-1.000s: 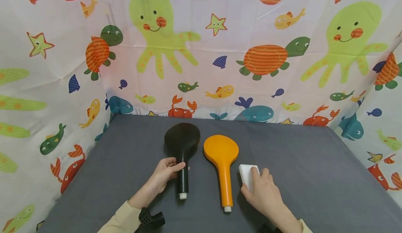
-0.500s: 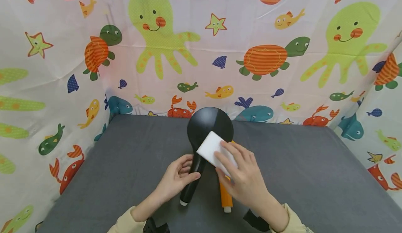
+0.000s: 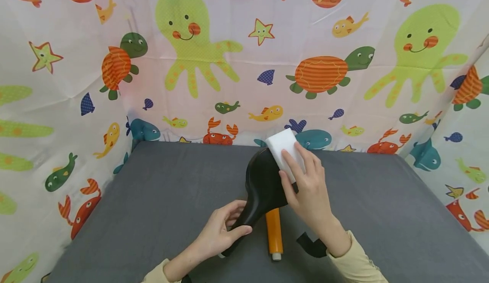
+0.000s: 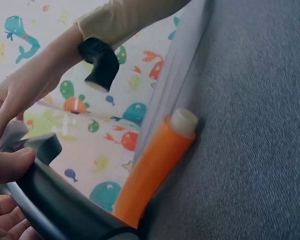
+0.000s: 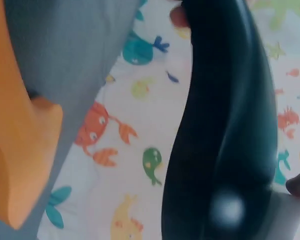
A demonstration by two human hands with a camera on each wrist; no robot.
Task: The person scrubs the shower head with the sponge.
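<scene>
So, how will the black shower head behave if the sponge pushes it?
The black shower head is probably rigid: no dents or folds show. Its glossy surface may slip. Pushed, it could swivel, since the left hand grips only the narrow handle.

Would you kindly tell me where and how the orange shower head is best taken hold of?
I'd take the orange shower head by its slim handle, near the white tip, coming from the person's side. The handle points that way and looks easy to wrap fingers round, while the black shower head hides its other end in the head view.
</scene>
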